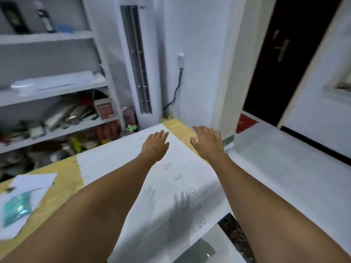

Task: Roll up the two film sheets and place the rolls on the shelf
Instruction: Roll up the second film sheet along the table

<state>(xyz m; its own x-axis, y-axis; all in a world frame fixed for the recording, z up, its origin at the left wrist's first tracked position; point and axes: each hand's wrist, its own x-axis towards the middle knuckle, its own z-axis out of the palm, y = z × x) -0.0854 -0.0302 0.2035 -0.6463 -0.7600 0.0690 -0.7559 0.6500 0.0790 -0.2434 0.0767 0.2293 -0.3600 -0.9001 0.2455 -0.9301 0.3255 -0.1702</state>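
Two bare forearms fill the bottom of the view, both stretched out over the table (64,168), which has a tan top. The left hand (155,143) and right hand (207,141) are side by side near the far edge, a little apart. On both, the fingers are straight and a bit spread, gripping nothing.

Under them is one big white film sheet (117,156), lying flat and unrolled. It runs from the far edge of the table back toward the camera. If there's a second sheet under it, I can't tell. Two hand shadows fall on the sheet closer to the camera, so the hands look to be above it rather than pressing down. I count five handwritten numbers on it: 30, 40, one that could be 50 or 60, then 10 and 20.

Over on the left of the table are a couple of white papers (34,179) with one shiny teal packet (16,207) on top.

Behind that, the shelf (47,37) shows three boards. The middle one holds one white roll (51,83), pretty blurry, and the lower one is full of clutter. Next to the shelf stands one tall air conditioner (136,59), then one wall socket (180,60) with a cable. One dark door (296,76) is off to the right.
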